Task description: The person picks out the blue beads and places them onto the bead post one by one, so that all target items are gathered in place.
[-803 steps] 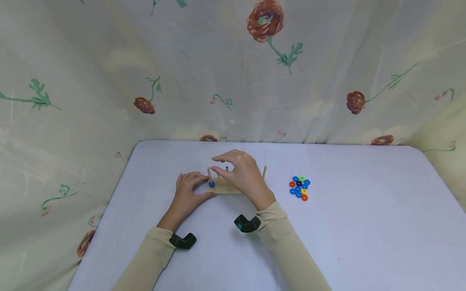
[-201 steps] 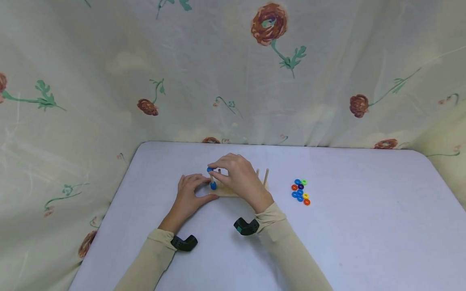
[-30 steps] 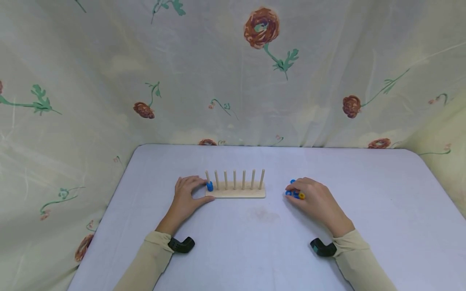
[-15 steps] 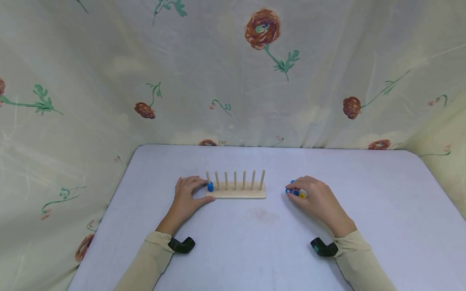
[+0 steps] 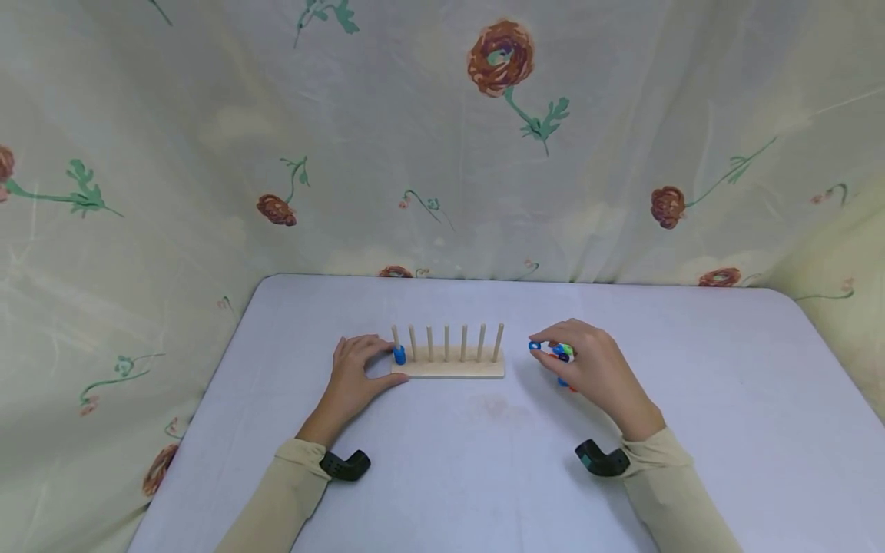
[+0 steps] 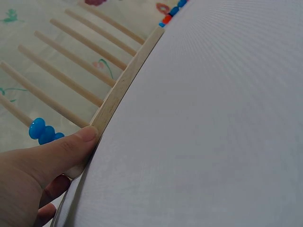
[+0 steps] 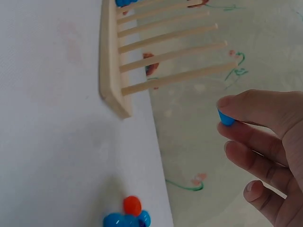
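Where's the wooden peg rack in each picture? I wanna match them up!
Head: the rack sits in the middle, just below centre.
Left wrist: the rack slants across the upper left.
Right wrist: the rack is near the top, running off the top edge.
Shared landmark: the blue rings on it, in all three.

A pale table (image 5: pixel 449 476) with rounded far corners is seen to reach out on every side of the wooden peg rack (image 5: pixel 456 369), which is set flat on it, seven pegs upward. Right of the rack and apart from it, loose rings (image 5: pixel 563 356) in blue, green, dark purple and orange are clustered, partly hidden. Nearer than the rack's right end, the surface is marked by a faint stain (image 5: pixel 499 408).
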A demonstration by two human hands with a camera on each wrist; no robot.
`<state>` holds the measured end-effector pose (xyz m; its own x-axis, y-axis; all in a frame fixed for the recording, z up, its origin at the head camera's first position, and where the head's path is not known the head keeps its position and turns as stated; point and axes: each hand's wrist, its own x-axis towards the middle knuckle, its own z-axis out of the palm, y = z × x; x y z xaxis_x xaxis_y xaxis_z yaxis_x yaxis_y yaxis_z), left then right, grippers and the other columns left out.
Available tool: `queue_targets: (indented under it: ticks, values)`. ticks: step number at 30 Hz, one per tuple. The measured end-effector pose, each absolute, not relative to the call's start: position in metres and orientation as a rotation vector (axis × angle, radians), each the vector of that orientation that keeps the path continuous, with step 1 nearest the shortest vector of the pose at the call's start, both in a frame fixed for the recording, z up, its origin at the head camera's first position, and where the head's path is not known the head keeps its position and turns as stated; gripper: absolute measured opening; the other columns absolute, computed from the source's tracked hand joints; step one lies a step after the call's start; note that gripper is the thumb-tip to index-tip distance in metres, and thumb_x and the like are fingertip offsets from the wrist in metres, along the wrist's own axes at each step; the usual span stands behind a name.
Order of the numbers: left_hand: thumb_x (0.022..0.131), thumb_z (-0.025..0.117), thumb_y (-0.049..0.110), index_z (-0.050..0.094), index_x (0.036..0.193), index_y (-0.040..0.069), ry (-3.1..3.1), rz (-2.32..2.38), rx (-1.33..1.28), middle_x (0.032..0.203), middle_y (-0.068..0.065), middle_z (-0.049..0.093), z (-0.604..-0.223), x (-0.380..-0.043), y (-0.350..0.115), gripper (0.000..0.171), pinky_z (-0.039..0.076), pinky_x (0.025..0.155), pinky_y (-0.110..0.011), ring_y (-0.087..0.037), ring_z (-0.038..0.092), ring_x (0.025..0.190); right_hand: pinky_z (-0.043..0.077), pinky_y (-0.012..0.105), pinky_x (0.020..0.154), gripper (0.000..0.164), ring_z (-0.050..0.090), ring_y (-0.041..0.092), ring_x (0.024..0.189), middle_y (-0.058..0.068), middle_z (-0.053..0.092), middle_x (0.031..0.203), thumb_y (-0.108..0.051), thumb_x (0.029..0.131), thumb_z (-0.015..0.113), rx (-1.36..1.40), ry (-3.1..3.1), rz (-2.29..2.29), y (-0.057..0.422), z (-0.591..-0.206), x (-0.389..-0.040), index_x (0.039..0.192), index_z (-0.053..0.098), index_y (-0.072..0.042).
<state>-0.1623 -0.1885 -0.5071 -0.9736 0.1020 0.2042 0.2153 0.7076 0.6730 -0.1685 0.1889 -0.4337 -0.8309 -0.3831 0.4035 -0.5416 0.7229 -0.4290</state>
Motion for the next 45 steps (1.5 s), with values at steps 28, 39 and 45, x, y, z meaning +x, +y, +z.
queue_targets:
  ticks: [28, 39, 45]
  values:
    - [0.075, 0.093, 0.033, 0.074, 0.124, 0.011, -2.753, -1.111, -0.265, 0.137, -0.014, 0.067, -0.510, -0.164, -0.189, 0.057, 0.009, 0.128, -0.065, -0.035, 0.050, 0.140, 0.055, 0.031, 0.062, 0.017, 0.067, 0.013, 0.087, -0.002, 0.079, 0.097, -0.017, 0.088, 0.083, 0.934, -2.385, 1.082, 0.101, -0.400, -0.183, 0.105, 0.082, -0.015]
    - [0.076, 0.092, 0.035, 0.073, 0.125, 0.011, -2.765, -1.096, -0.268, 0.139, -0.015, 0.066, -0.508, -0.163, -0.189, 0.058, 0.008, 0.128, -0.066, -0.036, 0.049, 0.140, 0.058, 0.028, 0.070, 0.022, 0.068, 0.014, 0.097, -0.002, 0.079, 0.104, -0.021, 0.090, 0.082, 1.004, -2.460, 1.119, 0.059, -0.398, -0.183, 0.111, 0.081, -0.016]
    - [0.076, 0.093, 0.034, 0.074, 0.124, 0.010, -2.755, -1.092, -0.273, 0.138, -0.016, 0.066, -0.508, -0.162, -0.189, 0.057, 0.009, 0.127, -0.067, -0.037, 0.050, 0.139, 0.059, 0.028, 0.072, 0.018, 0.070, 0.014, 0.097, -0.001, 0.080, 0.100, -0.021, 0.090, 0.082, 1.001, -2.458, 1.096, 0.038, -0.401, -0.187, 0.107, 0.082, -0.015]
